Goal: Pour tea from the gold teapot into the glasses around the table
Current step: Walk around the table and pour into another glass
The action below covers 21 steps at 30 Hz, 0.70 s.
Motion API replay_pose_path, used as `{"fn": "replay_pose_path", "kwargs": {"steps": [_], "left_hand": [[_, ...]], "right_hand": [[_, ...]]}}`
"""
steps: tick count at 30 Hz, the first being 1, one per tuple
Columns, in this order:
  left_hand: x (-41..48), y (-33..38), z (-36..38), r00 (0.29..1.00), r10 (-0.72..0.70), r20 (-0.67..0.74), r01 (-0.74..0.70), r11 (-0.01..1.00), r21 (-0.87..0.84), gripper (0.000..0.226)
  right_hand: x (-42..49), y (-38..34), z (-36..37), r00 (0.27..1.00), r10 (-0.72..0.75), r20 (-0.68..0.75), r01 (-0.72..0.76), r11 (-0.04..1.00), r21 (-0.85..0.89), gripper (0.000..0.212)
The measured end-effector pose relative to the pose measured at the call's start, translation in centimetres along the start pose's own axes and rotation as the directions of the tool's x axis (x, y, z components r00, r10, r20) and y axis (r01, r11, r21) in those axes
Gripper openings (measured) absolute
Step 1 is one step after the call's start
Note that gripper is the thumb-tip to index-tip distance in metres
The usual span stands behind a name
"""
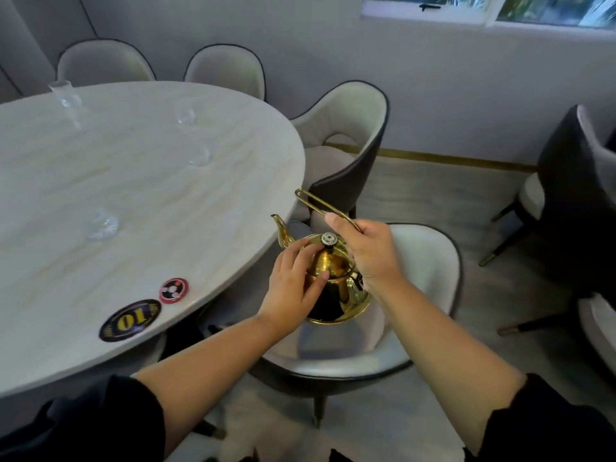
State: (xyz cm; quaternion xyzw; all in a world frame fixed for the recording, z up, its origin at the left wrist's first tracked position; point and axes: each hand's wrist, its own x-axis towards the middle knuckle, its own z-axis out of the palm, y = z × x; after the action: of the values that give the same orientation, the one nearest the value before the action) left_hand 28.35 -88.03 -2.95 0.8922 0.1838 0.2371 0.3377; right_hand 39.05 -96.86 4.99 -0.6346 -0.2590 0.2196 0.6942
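The gold teapot (336, 281) hangs beside the surface (133, 195); right hand (366, 251) fingers curl around its handle, left hand (293, 285) fingers spread over its lid.

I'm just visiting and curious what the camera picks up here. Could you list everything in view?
Teapot: one, gold, held in the air off the table's right edge, above a chair.
Glasses: four, clear, spread over the tabletop.
Table: one, pale marble-look oval, left.
Round discs: two on the near table edge, one black and gold marked 10, one red.
Chairs: about six, cream with dark backs, around the table and at right.
Window: one, top right.
Left hand: resting on the teapot's lid.
Right hand: gripping the teapot's wire handle.
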Motion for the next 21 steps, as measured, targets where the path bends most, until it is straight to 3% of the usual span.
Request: {"fn": "replay_pose_path", "kwargs": {"steps": [14,21], "left_hand": [[6.8,5.4,9.0,0.998,0.036,0.045,-0.037,0.999,0.017,0.053],[11.8,5.1,13.9,0.997,-0.052,-0.062,0.052,0.999,0.013,0.041]], "right_hand": [[4.1,0.3,-11.5,0.995,0.008,-0.098,-0.009,1.0,-0.002,0.054],[10.3,1.5,-15.1,1.0,0.024,0.005,-0.024,1.0,0.007,0.048]]}}
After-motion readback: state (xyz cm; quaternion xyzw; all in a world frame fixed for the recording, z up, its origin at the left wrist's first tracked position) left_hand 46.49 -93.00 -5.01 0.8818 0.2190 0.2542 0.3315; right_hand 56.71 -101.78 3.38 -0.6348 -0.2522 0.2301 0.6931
